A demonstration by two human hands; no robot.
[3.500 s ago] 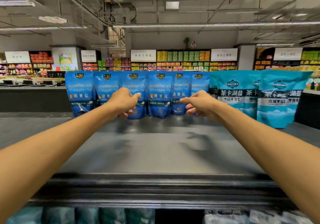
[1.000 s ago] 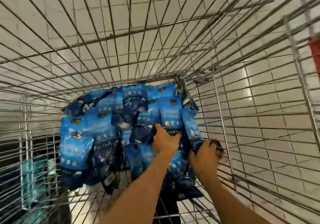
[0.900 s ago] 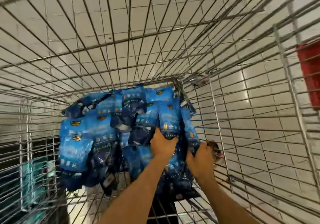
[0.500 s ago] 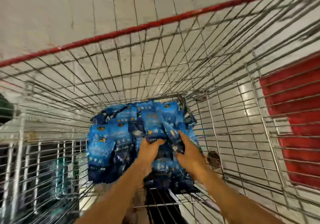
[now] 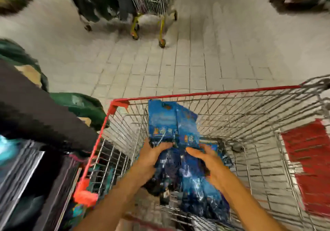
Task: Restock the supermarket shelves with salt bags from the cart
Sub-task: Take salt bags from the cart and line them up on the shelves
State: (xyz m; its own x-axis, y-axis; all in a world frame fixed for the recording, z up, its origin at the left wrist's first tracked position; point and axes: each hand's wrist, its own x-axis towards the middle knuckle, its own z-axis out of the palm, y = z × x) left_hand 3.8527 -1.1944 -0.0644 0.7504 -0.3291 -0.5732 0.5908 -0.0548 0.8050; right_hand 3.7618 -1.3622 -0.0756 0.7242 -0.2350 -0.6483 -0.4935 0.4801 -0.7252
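A bundle of blue salt bags (image 5: 172, 123) rises above the wire cart (image 5: 250, 109) with its red rim. My left hand (image 5: 151, 156) grips the bundle's left side, fingers curled over the dark lower part. My right hand (image 5: 207, 161) holds its right side, fingers spread along the bags. More blue bags (image 5: 223, 156) lie low in the cart behind my hands. The picture is blurred by motion.
A dark shelf edge (image 5: 26, 119) with green bags (image 5: 78, 103) stands at the left, close to the cart. A second wire cart (image 5: 151, 0) on yellow legs stands farther down the tiled aisle (image 5: 196, 60). A red panel (image 5: 310, 159) covers the cart's right side.
Earlier both hands were at the shelf's row of bags, then reached into the cart's pile. Now they have lifted a bundle of bags up near the rim, and the view has swung up.
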